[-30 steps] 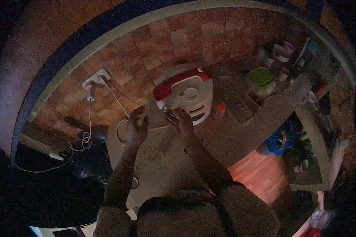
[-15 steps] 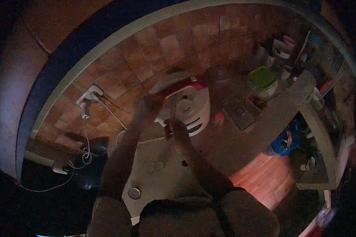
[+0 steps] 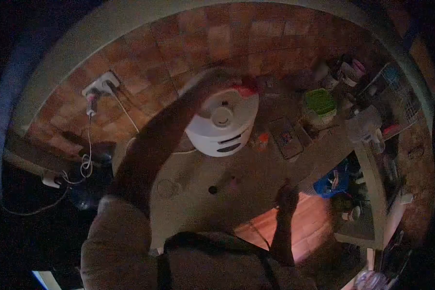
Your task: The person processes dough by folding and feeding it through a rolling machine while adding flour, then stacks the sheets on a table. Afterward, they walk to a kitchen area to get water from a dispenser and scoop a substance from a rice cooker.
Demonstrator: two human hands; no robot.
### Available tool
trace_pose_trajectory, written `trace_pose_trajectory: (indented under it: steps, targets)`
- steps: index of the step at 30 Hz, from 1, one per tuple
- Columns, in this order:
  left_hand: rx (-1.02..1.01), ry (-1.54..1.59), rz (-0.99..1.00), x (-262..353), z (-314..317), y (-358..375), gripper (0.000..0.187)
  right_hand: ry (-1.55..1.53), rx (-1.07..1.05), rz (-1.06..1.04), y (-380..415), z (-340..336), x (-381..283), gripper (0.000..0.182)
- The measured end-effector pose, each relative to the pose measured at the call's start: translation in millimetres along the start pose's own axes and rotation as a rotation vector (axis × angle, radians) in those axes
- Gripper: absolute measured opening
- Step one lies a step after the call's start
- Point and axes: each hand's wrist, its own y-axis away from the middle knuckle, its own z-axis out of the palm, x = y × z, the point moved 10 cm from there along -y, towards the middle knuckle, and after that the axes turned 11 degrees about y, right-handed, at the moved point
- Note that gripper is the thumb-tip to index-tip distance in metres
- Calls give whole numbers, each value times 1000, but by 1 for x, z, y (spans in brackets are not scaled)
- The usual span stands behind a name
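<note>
A rounded white appliance (image 3: 222, 142) with a red part (image 3: 245, 88), a round dial and dark slots stands on the counter. My left hand (image 3: 215, 83) reaches across its far side, against the red part; dim light and blur hide the fingers. Apart from the appliance, my right hand (image 3: 287, 192) hangs by the counter's front edge, above the lit floor. It is dark, so its fingers and anything in them cannot be made out. Close to the appliance's right side lies a small orange item (image 3: 262, 139).
On the right of the counter (image 3: 183, 212) are a dark rectangular tray (image 3: 287, 138) and a green-lidded container (image 3: 320, 102). A wall socket (image 3: 100, 83) with plugs and white cords is at left. Below the counter edge sits a blue bag (image 3: 332, 183).
My right hand has left the appliance's front and swung right, past the counter edge. My left hand has moved over its far top. The white body is now less covered.
</note>
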Motion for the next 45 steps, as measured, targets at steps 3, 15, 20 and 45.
trace_pose_trajectory:
  steps: [3,15,20,45]
  targets:
    - [272,-94,3,9,-75,50,43,-430,-51,18,-27,11,61,37]
    - [942,1398,232,-67,-187,192,49,-15,448,-798,-282,-179,-125,34]
    - [1059,1151,179,-129,-191,207,48,-39,227,-795,-306,-126,-236,33]
    - [1032,1143,160,-68,-178,203,55,-149,190,-694,-337,-128,-277,30]
